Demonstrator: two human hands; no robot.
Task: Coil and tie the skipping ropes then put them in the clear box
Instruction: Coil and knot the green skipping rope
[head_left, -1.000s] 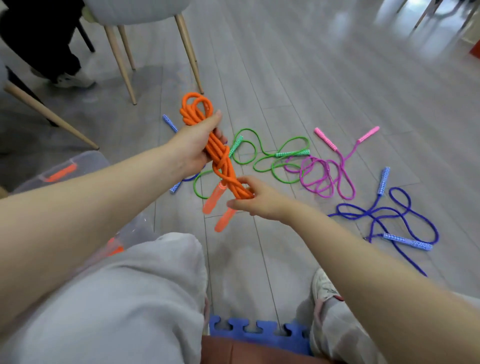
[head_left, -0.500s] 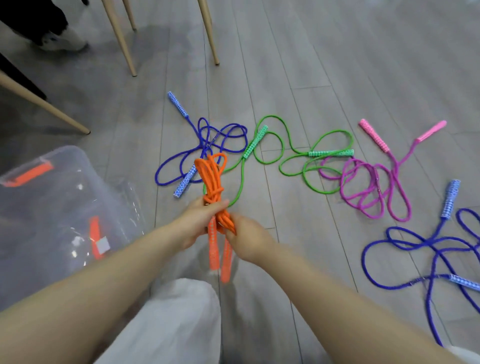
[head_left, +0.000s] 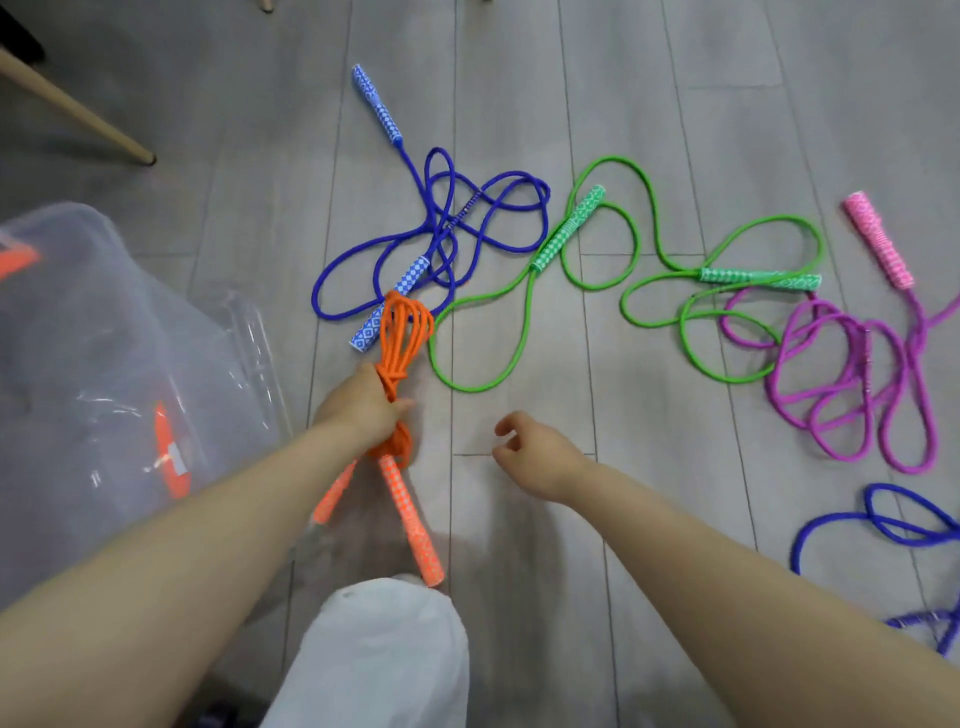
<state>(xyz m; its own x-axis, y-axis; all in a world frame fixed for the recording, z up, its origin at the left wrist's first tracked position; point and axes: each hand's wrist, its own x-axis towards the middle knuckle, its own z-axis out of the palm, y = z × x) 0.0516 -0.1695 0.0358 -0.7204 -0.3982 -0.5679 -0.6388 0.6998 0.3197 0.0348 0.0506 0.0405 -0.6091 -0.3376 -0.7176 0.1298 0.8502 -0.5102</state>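
The left hand (head_left: 363, 410) is closed around the coiled orange skipping rope (head_left: 397, 364) at centre frame, just right of the clear box (head_left: 130, 332). The right hand (head_left: 535, 457) hangs empty, fingers loosely curled, over bare floor (head_left: 519, 519). Blue (head_left: 441, 234), green (head_left: 597, 291) and pink (head_left: 857, 374) ropes sprawl above.

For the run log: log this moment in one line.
left hand: holds tied orange skipping rope | right hand: empty | clear box: left

Left hand (head_left: 363, 408) grips coiled, tied orange rope (head_left: 397, 358), handles dangling. Right hand (head_left: 537, 454) empty, fingers loosely curled. Clear box (head_left: 130, 364) left. Blue rope (head_left: 441, 228), green rope (head_left: 597, 270), pink rope (head_left: 852, 374) loose on floor (head_left: 519, 78).
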